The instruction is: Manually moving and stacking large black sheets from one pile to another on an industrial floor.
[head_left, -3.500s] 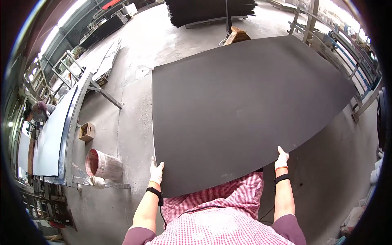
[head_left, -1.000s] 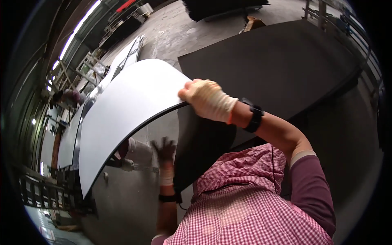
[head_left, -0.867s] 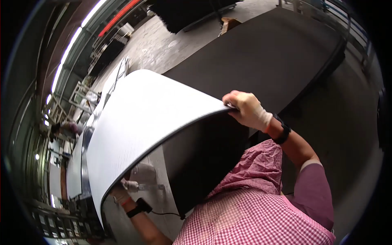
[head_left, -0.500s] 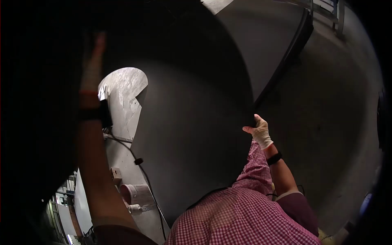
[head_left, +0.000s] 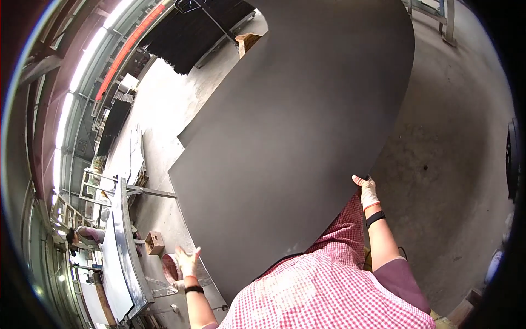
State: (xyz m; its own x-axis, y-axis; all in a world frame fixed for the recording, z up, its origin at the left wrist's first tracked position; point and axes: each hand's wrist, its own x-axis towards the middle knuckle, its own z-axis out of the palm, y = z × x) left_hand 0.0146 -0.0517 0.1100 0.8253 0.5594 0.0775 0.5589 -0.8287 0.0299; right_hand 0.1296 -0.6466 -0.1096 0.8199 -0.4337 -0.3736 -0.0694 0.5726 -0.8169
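Observation:
A large dark grey sheet (head_left: 285, 126) with a smooth matt face fills the middle of the view. It reaches from my waist far ahead, and its far end is cut off by the frame. My right hand (head_left: 368, 192), in a pale glove with a red cuff, grips the sheet's right edge, thumb on top and fingers mostly hidden beneath. Just off the sheet's near left edge is my left hand (head_left: 188, 263), also pale-gloved, its fingers spread and nothing in them. Black bands circle both wrists. A reddish bucket (head_left: 171, 267) stands beside and below the left hand.
A small brown box (head_left: 154, 243) sits near the bucket. Further left is a metal-framed table (head_left: 131, 247) bearing pale sheets, with a person (head_left: 90, 234) beyond it. Dark stacked material (head_left: 200, 24) lies far ahead. Bare concrete floor (head_left: 438, 164) extends to the right, with a metal frame (head_left: 448, 24) beyond.
My left hand has come down from high on the left to beside the near left edge. The dark sheet that blocked the left and top has swung aside, uncovering the workshop. My right hand shifted slightly.

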